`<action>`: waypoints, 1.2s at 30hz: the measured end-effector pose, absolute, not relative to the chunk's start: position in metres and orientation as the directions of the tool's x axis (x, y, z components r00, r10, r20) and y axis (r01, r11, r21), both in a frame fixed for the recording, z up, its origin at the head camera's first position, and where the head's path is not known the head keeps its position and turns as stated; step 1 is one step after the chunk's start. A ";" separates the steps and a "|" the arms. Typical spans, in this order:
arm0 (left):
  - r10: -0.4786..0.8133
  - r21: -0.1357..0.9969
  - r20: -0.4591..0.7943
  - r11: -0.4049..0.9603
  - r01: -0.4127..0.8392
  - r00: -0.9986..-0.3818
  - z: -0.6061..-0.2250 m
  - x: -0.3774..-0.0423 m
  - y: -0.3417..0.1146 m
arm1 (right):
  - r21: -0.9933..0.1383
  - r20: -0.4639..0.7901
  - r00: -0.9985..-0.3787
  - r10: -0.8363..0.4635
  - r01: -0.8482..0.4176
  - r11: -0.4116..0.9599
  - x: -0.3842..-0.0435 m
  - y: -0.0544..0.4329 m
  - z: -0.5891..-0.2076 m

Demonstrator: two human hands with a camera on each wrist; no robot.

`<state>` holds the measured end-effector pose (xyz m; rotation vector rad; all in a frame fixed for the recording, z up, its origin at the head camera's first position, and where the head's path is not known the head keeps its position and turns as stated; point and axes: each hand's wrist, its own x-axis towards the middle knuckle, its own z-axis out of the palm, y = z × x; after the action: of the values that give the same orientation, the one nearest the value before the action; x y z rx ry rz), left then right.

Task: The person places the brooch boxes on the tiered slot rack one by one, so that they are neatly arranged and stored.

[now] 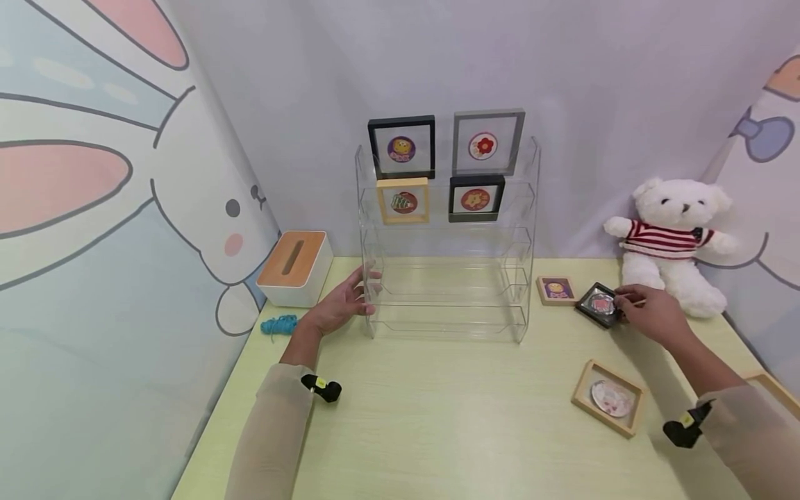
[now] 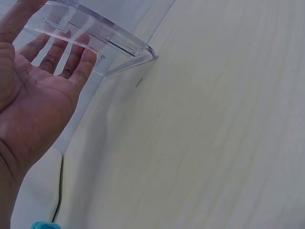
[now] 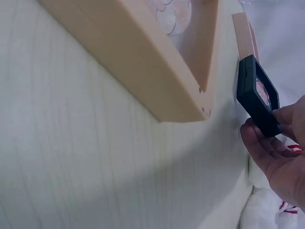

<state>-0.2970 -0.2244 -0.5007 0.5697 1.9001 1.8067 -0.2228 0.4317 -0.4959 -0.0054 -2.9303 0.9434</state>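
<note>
A clear acrylic display rack (image 1: 446,314) with several tiers stands in the middle. My left hand (image 1: 337,305) touches its left side, fingers spread and fairly straight; in the left wrist view some fingers show through the plastic. At the right, my right hand (image 1: 653,314) pinches the edge of a small black display frame (image 1: 598,305) between thumb and fingers. That frame holds a round reddish badge and looks tilted in the right wrist view. Beside it lies a small wooden frame (image 1: 556,291). Nearer lies a larger wooden frame (image 1: 607,398) with a pale round badge.
On the upper tiers stand black (image 1: 402,148), grey (image 1: 487,142), light wooden (image 1: 403,201) and smaller black frames (image 1: 476,199). A tissue box (image 1: 294,269) and blue yarn (image 1: 279,325) are at left. A white teddy bear (image 1: 675,243) sits at right. Another wooden frame (image 1: 775,389) is partly hidden.
</note>
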 end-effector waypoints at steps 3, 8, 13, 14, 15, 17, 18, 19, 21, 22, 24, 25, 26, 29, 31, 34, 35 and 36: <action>0.584 0.999 -0.038 0.050 -0.012 -0.811 -0.501 -0.297 -0.225 | -0.632 -0.003 -0.999 0.047 0.038 0.774 -0.222 0.433 -0.497; 0.584 0.999 -0.038 0.045 -0.015 -0.811 -0.502 -0.295 -0.224 | -0.694 -0.024 -0.997 0.074 0.070 0.717 -0.221 0.433 -0.497; 0.582 0.999 -0.037 0.040 -0.017 -0.812 -0.502 -0.295 -0.223 | -0.751 -0.039 -0.995 0.097 0.093 0.654 -0.222 0.432 -0.493; 0.581 0.999 -0.037 0.040 -0.017 -0.813 -0.501 -0.295 -0.223 | -0.762 -0.044 -0.994 0.100 0.098 0.640 -0.222 0.432 -0.492; 0.581 0.999 -0.037 0.039 -0.018 -0.813 -0.501 -0.295 -0.223 | -0.773 -0.050 -0.993 0.104 0.105 0.626 -0.223 0.431 -0.491; 0.581 0.999 -0.037 0.037 -0.019 -0.813 -0.501 -0.294 -0.223 | -0.788 -0.059 -0.992 0.111 0.115 0.605 -0.223 0.430 -0.488; 0.582 0.999 -0.036 0.037 -0.018 -0.813 -0.501 -0.295 -0.223 | -0.795 -0.064 -0.991 0.115 0.120 0.595 -0.223 0.430 -0.486; 0.583 0.999 -0.035 0.037 -0.017 -0.812 -0.501 -0.295 -0.224 | -0.802 -0.065 -0.991 0.117 0.121 0.585 -0.223 0.429 -0.485; 0.584 0.999 -0.034 0.036 -0.015 -0.811 -0.501 -0.295 -0.224 | -0.814 -0.062 -0.991 0.117 0.118 0.569 -0.224 0.428 -0.482; 0.584 0.999 -0.033 0.037 -0.014 -0.811 -0.501 -0.295 -0.224 | -0.820 -0.057 -0.992 0.114 0.112 0.561 -0.224 0.428 -0.481; 0.584 0.999 -0.032 0.037 -0.013 -0.811 -0.502 -0.295 -0.225 | -0.831 -0.045 -0.993 0.106 0.096 0.548 -0.225 0.426 -0.478; 0.585 0.999 -0.031 0.036 -0.012 -0.810 -0.502 -0.296 -0.225 | -0.835 -0.033 -0.994 0.101 0.083 0.543 -0.225 0.425 -0.477; 0.585 0.999 -0.031 0.037 -0.011 -0.811 -0.502 -0.296 -0.225 | -0.840 -0.023 -0.995 0.098 0.072 0.537 -0.225 0.423 -0.475; 0.585 0.999 -0.030 0.037 -0.011 -0.811 -0.503 -0.296 -0.225 | -0.847 0.013 -0.995 0.099 0.041 0.530 -0.226 0.419 -0.469; 0.585 0.999 -0.030 0.038 -0.010 -0.810 -0.502 -0.296 -0.225 | -0.854 0.036 -0.993 0.109 0.026 0.519 -0.227 0.415 -0.463; 0.582 0.999 -0.033 0.043 -0.009 -0.813 -0.501 -0.296 -0.224 | -0.860 0.079 -0.989 0.123 -0.005 0.511 -0.229 0.409 -0.453; 0.581 0.999 -0.033 0.044 -0.009 -0.813 -0.501 -0.296 -0.224 | -0.860 0.105 -0.986 0.128 -0.025 0.510 -0.229 0.407 -0.449; 0.581 0.999 -0.032 0.043 -0.008 -0.813 -0.501 -0.296 -0.224 | -0.862 0.132 -0.983 0.127 -0.051 0.504 -0.230 0.405 -0.445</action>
<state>-0.2961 -0.2240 -0.5008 0.5760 1.8954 1.8209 -0.2299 0.4050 -0.4449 -0.0659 -2.5658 1.4798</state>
